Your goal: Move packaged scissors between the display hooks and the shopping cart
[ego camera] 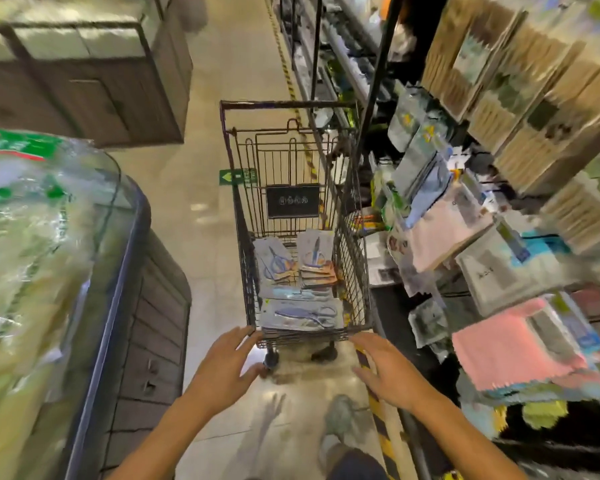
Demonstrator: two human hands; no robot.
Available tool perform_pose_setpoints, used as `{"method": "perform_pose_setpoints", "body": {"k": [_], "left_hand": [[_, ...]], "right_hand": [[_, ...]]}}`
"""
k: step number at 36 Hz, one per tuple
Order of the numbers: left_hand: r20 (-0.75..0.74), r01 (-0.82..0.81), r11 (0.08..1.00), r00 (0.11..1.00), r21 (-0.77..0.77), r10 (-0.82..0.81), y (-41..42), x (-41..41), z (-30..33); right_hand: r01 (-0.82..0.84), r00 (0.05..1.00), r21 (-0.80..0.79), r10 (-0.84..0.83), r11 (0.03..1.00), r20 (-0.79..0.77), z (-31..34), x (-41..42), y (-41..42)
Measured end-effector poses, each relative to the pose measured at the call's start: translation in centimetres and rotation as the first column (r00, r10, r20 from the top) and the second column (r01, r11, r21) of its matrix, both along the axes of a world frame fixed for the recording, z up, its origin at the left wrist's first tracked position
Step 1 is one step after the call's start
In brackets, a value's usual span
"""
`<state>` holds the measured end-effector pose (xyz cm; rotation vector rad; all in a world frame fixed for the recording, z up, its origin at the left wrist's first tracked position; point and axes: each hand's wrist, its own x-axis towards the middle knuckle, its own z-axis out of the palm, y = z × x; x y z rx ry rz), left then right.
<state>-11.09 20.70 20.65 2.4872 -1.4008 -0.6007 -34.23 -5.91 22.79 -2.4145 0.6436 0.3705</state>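
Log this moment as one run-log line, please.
left hand: open, at cart near rim | right hand: open, empty | packaged scissors: stacked in cart | display hooks: blurred

Black wire shopping cart (355, 271) stands on glossy beige tile floor (205, 202). Cart bottom holds several packaged scissors (300, 315), lying flat and overlapping in loose stacks; blue-handled pairs visible through the packs. Exact count unclear: frame blurred.
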Motion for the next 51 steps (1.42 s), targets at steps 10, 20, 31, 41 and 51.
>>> {"method": "perform_pose_setpoints", "body": {"k": [10,20,31,41,51], "left_hand": [[-0.031,-0.141,0.983,0.989,0.117,0.145,-9.0,0.8,-0.9],[-0.172,-0.228,0.956,0.95,0.186,0.261,-13.4,2.7,-6.0],[-0.306,-0.25,0.913,0.885,0.321,0.35,-16.8,6.7,-12.0],[-0.35,-0.227,0.874,0.85,0.43,0.393,-17.6,7.9,-19.4],[-0.324,-0.285,0.812,0.811,0.509,0.487,-17.8,8.2,-26.0]], "right_hand": [[-0.156,0.983,0.076,0.163,0.985,-0.09,-1.7,7.7,-9.5],[-0.174,0.958,0.151,0.203,0.973,-0.204,-5.5,13.1,-13.8],[-0.067,0.92,0.171,0.127,0.983,-0.371,-11.7,16.2,-14.9],[-0.033,0.915,0.172,0.099,0.985,-0.391,-21.0,20.5,-14.7],[-0.005,0.953,0.112,0.038,0.994,-0.299,-30.1,21.7,-13.5]]}}
